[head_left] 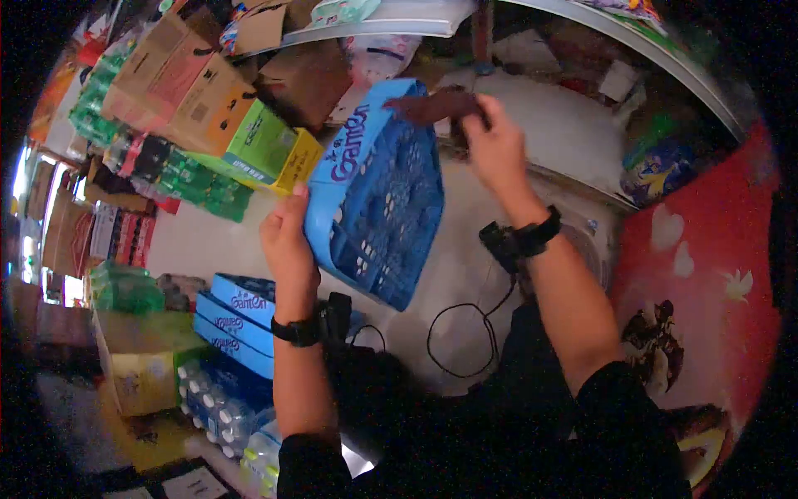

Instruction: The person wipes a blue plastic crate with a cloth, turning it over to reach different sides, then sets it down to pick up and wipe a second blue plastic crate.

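Note:
A blue plastic crate (328,204) with "Ganten" lettering is held up and tilted in front of me, its perforated base showing. At its left edge my left hand (287,241) is closed around the rim, thumb on top. My right hand (497,150) pinches a dark brown cloth (440,106), which is slightly blurred. The cloth hangs across the crate's upper end and appears to touch the rim there. Both wrists carry black straps with small devices.
More blue crates (241,320) are stacked at lower left, near bottled water packs (220,407). Cartons (187,91) and green bottle packs (199,183) stand at upper left. A black cable (461,308) loops on the floor. Metal shelving (374,25) spans the top; a red panel (706,241) stands right.

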Motion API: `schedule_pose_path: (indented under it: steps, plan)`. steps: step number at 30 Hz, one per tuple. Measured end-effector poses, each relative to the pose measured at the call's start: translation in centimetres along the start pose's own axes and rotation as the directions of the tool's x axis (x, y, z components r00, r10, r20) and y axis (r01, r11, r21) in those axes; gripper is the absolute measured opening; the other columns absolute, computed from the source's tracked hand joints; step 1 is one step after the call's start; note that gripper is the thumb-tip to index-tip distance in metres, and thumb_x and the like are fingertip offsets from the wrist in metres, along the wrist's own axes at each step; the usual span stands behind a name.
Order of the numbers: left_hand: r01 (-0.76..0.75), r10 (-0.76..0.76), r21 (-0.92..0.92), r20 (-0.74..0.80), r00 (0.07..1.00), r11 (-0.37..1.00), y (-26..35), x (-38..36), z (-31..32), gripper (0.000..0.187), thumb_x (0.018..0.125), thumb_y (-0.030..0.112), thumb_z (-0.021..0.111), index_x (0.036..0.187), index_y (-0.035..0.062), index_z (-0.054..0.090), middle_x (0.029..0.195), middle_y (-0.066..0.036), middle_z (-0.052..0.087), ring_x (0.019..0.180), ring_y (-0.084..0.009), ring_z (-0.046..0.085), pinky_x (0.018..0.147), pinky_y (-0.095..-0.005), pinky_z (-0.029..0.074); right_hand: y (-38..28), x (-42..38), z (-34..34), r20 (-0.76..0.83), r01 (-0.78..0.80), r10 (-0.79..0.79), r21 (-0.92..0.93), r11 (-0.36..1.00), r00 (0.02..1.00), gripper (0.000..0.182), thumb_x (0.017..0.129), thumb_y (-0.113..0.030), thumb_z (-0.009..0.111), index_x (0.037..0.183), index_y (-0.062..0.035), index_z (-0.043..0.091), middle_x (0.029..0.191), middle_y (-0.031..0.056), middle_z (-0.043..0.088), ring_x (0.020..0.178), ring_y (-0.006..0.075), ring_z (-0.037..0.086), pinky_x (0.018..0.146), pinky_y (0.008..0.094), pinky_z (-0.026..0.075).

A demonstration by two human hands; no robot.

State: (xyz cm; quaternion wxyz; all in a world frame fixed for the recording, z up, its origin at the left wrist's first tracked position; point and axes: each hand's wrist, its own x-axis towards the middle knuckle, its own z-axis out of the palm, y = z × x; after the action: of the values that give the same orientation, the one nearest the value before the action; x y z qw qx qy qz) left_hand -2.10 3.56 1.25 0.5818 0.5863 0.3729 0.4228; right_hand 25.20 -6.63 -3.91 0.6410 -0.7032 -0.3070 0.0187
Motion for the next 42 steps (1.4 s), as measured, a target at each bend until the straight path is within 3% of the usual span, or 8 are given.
schedule_pose_path:
  steps: [3,6,9,18,22,26,36,42]
  plan:
    - [0.031,-0.041,-0.152,-0.064,0.997,0.988,-0.3,1.7,-2.3,0.031,0.1,0.032,0.064,0.108,0.0028,0.069,0.093,-0.008,0.073,0.078,-0.0167,0.07,0.078,-0.0294,0.056,1.0,0.9,-0.9,-0.084,-0.006,0.022,0.19,0.982,0.996,0.032,0.095,-0.02,0.067,0.122,-0.003,0.067,0.104,0.0112,0.074,0.092,0.0213,0.069,0.082,0.0349,0.056]
    - [0.016,-0.043,-0.178,-0.152,0.987,0.984,0.0,2.6,-4.1,0.032,0.1,0.034,0.064,0.108,0.0028,0.069,0.093,-0.007,0.074,0.076,-0.0161,0.07,0.074,-0.0295,0.057,3.9,2.0,0.2,-0.056,0.042,-0.036,0.112,0.993,0.998,0.033,0.094,-0.019,0.068,0.123,-0.0019,0.067,0.105,0.0089,0.073,0.095,0.0182,0.067,0.088,0.0308,0.054]
    - [0.056,-0.109,-0.292,-0.168,0.98,0.955,3.2,0.9,-3.4,0.027,0.102,0.029,0.065,0.098,0.0025,0.069,0.087,-0.002,0.071,0.066,-0.0104,0.063,0.065,-0.0242,0.05,1.1,0.4,0.2,0.085,-0.094,0.068,0.353,0.931,0.994,0.034,0.094,-0.018,0.069,0.124,-0.0021,0.068,0.106,0.0079,0.074,0.096,0.0179,0.067,0.089,0.0305,0.053]
    - [-0.153,-0.016,-0.335,-0.452,0.892,0.93,-1.7,4.4,-10.6,0.031,0.104,0.034,0.057,0.107,0.0055,0.068,0.102,-0.008,0.071,0.089,-0.0202,0.068,0.087,-0.0375,0.055,1.3,0.3,0.9,0.155,-0.087,0.05,0.241,0.967,0.987,0.034,0.094,-0.016,0.068,0.126,-0.0021,0.068,0.108,0.007,0.074,0.095,0.0164,0.067,0.087,0.0301,0.052]
    - [-0.182,0.159,0.04,-0.693,0.703,0.982,-2.9,4.6,-10.5,0.047,0.099,0.039,0.067,0.071,0.0147,0.039,0.06,0.009,0.035,0.054,-0.0059,0.033,0.049,-0.0301,0.028,-0.1,-0.5,0.8,0.181,-0.116,0.08,0.198,0.973,0.98,0.037,0.094,-0.015,0.067,0.128,-0.0011,0.066,0.113,0.009,0.073,0.101,0.0175,0.066,0.091,0.0306,0.05]
    - [-0.008,0.417,0.495,-0.723,0.55,0.869,-6.0,5.3,-10.5,0.051,0.089,0.04,0.078,0.074,0.0088,0.04,0.062,0.002,0.036,0.057,-0.0143,0.039,0.052,-0.0384,0.033,2.7,1.1,1.0,0.248,-0.101,0.083,0.063,0.993,0.965,0.039,0.096,-0.018,0.066,0.129,0.0016,0.065,0.12,0.0116,0.07,0.109,0.0197,0.064,0.099,0.0314,0.048]
    - [0.018,0.388,0.484,-0.722,0.573,0.875,-8.7,6.4,-11.7,0.057,0.087,0.048,0.077,0.075,0.0031,0.044,0.061,-0.013,0.046,0.057,-0.0241,0.045,0.055,-0.0441,0.04,5.3,1.9,1.1,0.29,0.024,-0.004,-0.064,0.998,0.957,0.045,0.095,-0.02,0.064,0.134,0.004,0.06,0.133,0.0162,0.065,0.114,0.0262,0.064,0.102,0.0361,0.047]
    - [0.127,0.374,0.517,-0.748,0.549,0.846,-10.1,6.9,-12.6,0.056,0.088,0.05,0.076,0.081,0.0004,0.049,0.064,-0.021,0.057,0.062,-0.0424,0.058,0.058,-0.052,0.043,6.0,1.8,1.9,0.34,-0.04,0.046,-0.024,0.999,0.939,0.046,0.095,-0.022,0.064,0.133,0.004,0.061,0.135,0.0183,0.064,0.122,0.0324,0.06,0.108,0.0383,0.043]
